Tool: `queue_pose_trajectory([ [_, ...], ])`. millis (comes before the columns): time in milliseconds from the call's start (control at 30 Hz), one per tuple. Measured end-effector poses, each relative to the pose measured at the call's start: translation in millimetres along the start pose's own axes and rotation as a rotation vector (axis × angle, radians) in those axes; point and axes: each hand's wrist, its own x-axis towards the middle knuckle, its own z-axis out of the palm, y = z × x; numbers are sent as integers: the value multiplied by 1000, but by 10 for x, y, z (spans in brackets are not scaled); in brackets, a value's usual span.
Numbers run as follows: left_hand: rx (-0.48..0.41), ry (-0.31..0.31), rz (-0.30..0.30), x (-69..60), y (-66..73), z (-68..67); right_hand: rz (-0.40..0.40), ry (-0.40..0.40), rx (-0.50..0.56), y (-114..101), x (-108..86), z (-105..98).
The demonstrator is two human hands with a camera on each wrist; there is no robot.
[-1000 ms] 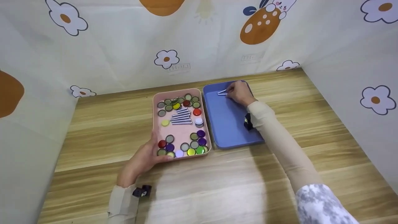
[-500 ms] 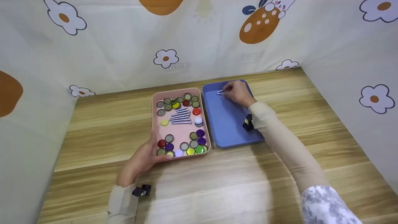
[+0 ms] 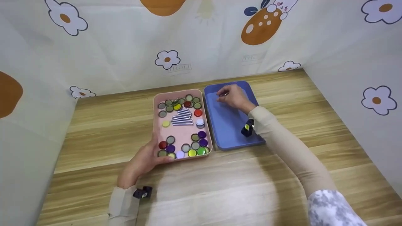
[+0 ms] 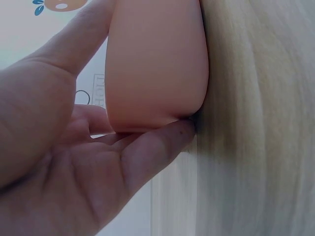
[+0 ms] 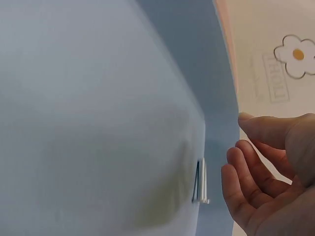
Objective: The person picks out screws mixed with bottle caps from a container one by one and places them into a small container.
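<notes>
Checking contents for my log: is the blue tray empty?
Not empty: in the right wrist view, slim metal hardware lies inside the blue tray.

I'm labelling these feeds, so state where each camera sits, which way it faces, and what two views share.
Head: on the head, facing forward and down at the pink tray and blue tray; left hand, right hand and sleeves show.
Left wrist: on that wrist, facing the pink tray's outer wall; the left hand's palm side shows.
Right wrist: on that wrist, facing into the blue tray, at metal hardware; part of the right hand shows.
Head and right wrist share the blue tray and flowered backdrop.
</notes>
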Motion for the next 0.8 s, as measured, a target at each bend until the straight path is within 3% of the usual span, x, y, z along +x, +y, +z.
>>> queue_pose_trajectory([
  [167, 4, 3, 11, 2, 0, -5, -13, -33, 57, -77, -21, 77],
  [800, 13, -1, 3, 10, -8, -8, -50, -106, 111, -337, -202, 281],
])
